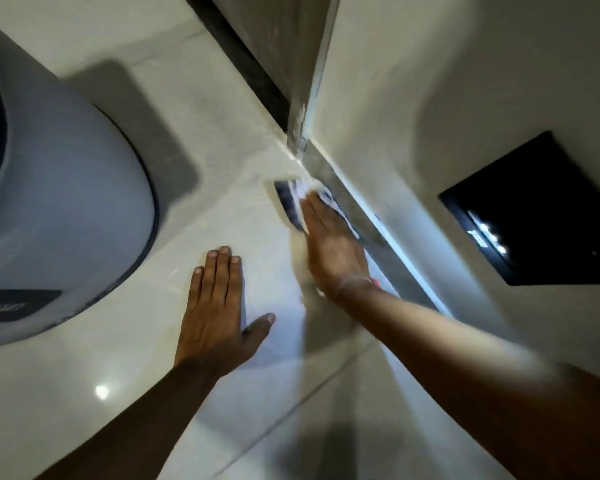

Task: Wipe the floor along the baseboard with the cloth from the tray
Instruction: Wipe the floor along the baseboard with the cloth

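R hand (pixel 333 244) flat, palm pinning cloth (pixel 291 202) to floor (pixel 118 393) right against baseboard (pixel 388 233) for edge pressure, no pinch; L hand (pixel 219 310) splayed open on tile, empty, prob bracing body weight.

Cloth (pixel 293 199) — dark blue and white, blurred — spread flat on pale glossy floor (pixel 194 216), touching grey baseboard (pixel 347 194), partly hidden beneath right hand (pixel 333 242).
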Demonstrator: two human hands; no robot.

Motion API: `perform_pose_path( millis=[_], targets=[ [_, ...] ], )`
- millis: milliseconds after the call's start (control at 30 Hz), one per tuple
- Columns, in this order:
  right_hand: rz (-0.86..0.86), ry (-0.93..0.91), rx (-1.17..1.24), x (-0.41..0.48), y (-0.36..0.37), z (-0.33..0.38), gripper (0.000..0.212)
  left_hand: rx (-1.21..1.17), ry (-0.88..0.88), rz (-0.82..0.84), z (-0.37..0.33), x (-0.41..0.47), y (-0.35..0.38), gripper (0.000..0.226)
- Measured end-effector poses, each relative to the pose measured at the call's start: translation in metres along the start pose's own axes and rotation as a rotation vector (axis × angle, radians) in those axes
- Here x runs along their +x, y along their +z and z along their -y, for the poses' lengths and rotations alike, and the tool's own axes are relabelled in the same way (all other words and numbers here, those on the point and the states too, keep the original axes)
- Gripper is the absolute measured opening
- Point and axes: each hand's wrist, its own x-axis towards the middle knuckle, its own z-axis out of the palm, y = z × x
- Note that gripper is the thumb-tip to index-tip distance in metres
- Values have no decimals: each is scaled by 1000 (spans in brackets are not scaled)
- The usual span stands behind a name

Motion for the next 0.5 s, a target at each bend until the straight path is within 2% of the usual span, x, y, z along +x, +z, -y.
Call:
perform_pose_path(
  millis=[100,167,267,333,400,433,500],
  targets=[
    [38,0,-20,-110,-18,-49,52,1,11,26,-13,-5,0,102],
    [76,93,-117,-184,-23,-78,58,8,8,43,-17,-10,0,104],
    [168,166,-277,-242,-29,-100,64,25,7,69,-22,-20,1,112],
    [222,93,-284,-226,-34,-100,69,28,4,88,-26,-25,2,117],
    [176,-8,-213,-170,-27,-84,64,36,13,80,-30,-27,5,120],
    [149,-18,-178,-135,-22,-71,61,42,17,72,-31,-27,6,121],
    [186,37,-159,-90,-13,-49,68,57,5,53,-29,-26,8,122]
  ],
)
